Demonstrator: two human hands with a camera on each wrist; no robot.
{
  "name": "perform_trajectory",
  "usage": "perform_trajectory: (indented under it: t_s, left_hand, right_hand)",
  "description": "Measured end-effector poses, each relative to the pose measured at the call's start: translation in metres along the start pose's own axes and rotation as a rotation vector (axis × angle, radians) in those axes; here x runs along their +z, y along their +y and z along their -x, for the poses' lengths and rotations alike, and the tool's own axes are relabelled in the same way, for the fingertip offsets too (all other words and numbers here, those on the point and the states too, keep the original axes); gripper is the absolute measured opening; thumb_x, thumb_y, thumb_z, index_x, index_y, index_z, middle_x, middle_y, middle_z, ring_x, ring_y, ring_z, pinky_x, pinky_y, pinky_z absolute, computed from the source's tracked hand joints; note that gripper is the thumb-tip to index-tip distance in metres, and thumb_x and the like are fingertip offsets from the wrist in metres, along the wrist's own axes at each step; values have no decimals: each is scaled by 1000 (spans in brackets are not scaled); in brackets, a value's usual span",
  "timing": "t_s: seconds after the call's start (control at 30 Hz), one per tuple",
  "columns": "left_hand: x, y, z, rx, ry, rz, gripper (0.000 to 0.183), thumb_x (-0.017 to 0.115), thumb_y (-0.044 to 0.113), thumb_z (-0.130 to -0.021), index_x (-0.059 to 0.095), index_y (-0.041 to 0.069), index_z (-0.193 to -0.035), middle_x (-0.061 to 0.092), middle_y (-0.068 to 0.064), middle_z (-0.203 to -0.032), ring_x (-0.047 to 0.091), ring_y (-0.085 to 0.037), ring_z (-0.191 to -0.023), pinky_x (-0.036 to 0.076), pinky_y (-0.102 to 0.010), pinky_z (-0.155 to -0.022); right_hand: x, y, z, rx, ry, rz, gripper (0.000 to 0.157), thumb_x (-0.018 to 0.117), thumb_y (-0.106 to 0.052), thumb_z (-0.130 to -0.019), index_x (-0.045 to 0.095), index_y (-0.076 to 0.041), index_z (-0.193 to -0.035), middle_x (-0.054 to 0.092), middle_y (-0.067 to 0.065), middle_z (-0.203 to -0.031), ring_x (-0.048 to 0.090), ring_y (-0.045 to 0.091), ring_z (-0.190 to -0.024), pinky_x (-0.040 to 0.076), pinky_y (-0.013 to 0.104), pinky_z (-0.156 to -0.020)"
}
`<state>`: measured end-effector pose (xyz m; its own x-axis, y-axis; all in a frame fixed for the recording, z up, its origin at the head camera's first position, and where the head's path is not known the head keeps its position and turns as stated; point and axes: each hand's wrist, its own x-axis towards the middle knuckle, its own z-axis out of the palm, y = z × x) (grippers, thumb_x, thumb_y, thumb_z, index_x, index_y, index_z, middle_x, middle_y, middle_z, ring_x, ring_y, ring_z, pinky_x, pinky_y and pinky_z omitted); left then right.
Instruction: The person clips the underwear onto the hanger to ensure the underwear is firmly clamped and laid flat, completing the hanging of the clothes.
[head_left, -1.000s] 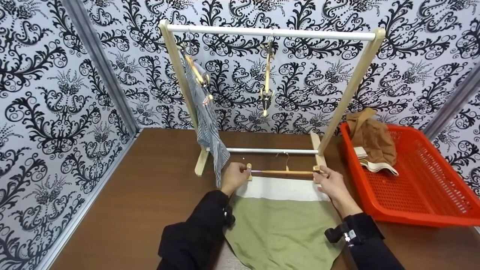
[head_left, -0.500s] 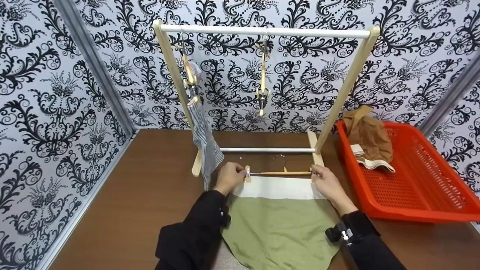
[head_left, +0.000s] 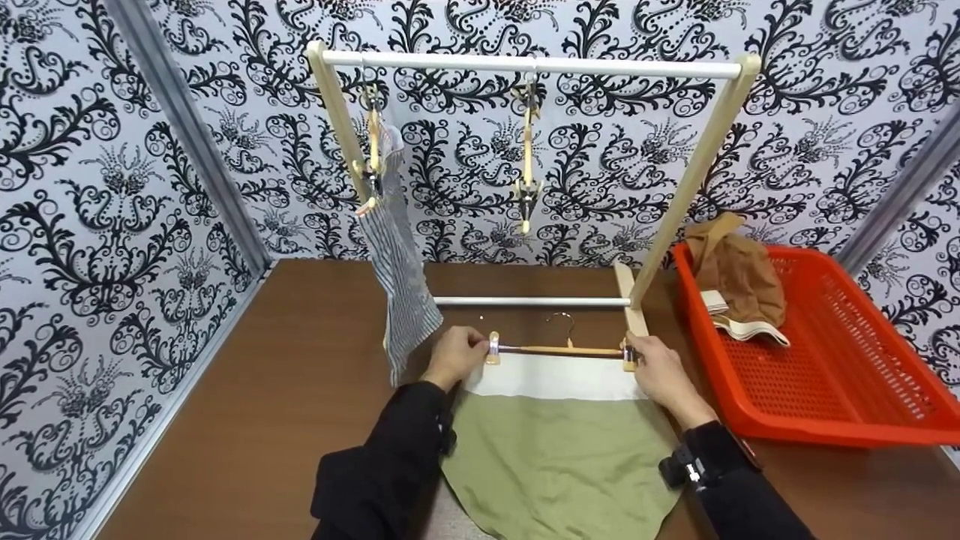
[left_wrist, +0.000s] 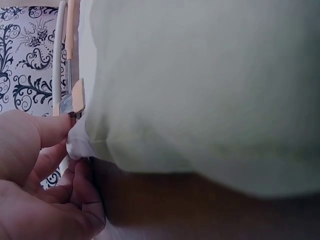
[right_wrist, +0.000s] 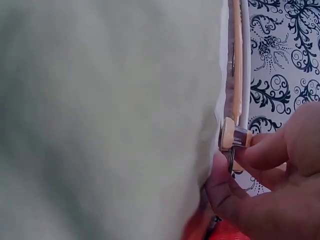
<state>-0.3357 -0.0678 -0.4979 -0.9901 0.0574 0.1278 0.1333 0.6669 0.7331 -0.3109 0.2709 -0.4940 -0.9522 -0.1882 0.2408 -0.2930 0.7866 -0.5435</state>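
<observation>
A green garment (head_left: 562, 442) with a white waistband (head_left: 562, 376) lies spread out in front of me. Along its top edge runs a wooden clip hanger (head_left: 559, 350), its metal hook pointing away. My left hand (head_left: 456, 354) pinches the waistband corner beside the left clip (head_left: 493, 349); the left wrist view shows the white cloth (left_wrist: 80, 140) between thumb and fingers. At the other end, my right hand (head_left: 661, 369) holds the right clip (right_wrist: 235, 135) between thumb and fingers, one fingertip against the waistband edge. Both clips sit at the waistband.
A rack with a white top rail (head_left: 450, 62) stands behind, bearing a striped garment (head_left: 401, 270) on one hanger and a bare clip hanger (head_left: 527, 150). On the right is a red basket (head_left: 847, 431) with a brown garment (head_left: 742, 270) over its left side.
The striped garment has swung and turned on the rack. My left fingers have slipped just outside the left clip. My right hand has stayed at the right clip. The view shifted slightly.
</observation>
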Motion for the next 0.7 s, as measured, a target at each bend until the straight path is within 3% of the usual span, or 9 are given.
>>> perform_trajectory:
  t_s: [0.1, 0.3, 0.6, 0.7]
  left_hand:
    - [-1, -1, -1, -13, -18, 24, 12, 68, 10, -95, 74, -1, -93, 71, -9, -89, 64, -25, -84, 52, -42, -81]
    - [-1, -3, -2, 7, -35, 54, 12, 68, 9, -95, 72, -2, -93, 69, -9, -86, 61, -22, -78, 53, -40, -74]
    - [-12, -3, 0, 1, -105, 80, 16, 68, 11, -94, 71, -4, -98, 69, -12, -91, 62, -25, -84, 54, -41, -79]
    - [-18, -4, 2, 21, -128, 94, 20, 71, 12, -91, 70, -6, -98, 70, -15, -92, 64, -27, -85, 55, -42, -79]
  right_hand:
    - [-3, 0, -1, -14, -38, 15, 56, 49, 16, -81, 52, 14, -138, 54, 38, -130, 52, 58, -115, 39, 67, -99]
    - [-3, 5, -4, -22, 7, -31, 44, 61, 13, -87, 58, 14, -131, 54, 40, -126, 53, 55, -117, 42, 63, -100]
    - [-6, -2, -6, 32, -18, 23, 46, 64, 8, -88, 57, 13, -133, 53, 40, -128, 51, 54, -120, 42, 64, -100]
    - [-7, -14, -5, 110, -43, 82, 50, 62, 0, -90, 55, 7, -139, 50, 38, -132, 46, 57, -121, 39, 68, -99]
